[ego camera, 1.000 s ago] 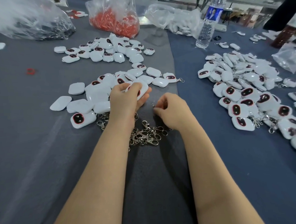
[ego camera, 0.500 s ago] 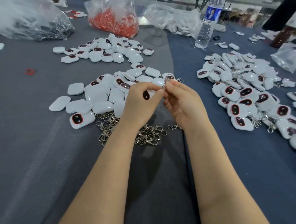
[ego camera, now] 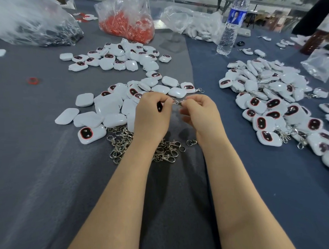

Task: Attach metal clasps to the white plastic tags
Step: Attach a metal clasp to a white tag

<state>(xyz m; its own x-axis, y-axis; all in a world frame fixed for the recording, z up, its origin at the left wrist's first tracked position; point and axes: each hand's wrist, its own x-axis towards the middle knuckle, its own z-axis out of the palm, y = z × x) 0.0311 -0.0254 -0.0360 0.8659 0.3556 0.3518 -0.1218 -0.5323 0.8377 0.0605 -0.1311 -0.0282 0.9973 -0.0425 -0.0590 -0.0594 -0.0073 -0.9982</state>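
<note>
The left hand (ego camera: pixel 152 117) curls around a rounded white plastic tag (ego camera: pixel 159 107); the right hand (ego camera: pixel 201 112) pinches a small shiny metal clasp (ego camera: pixel 177 102), above the matte grey cloth (ego camera: pixel 49 175).

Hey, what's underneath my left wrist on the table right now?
A loose pile of silver metal clasps lies on the grey cloth, showing either side of the wrist below your left hand. Its middle is covered by the arm.
</note>
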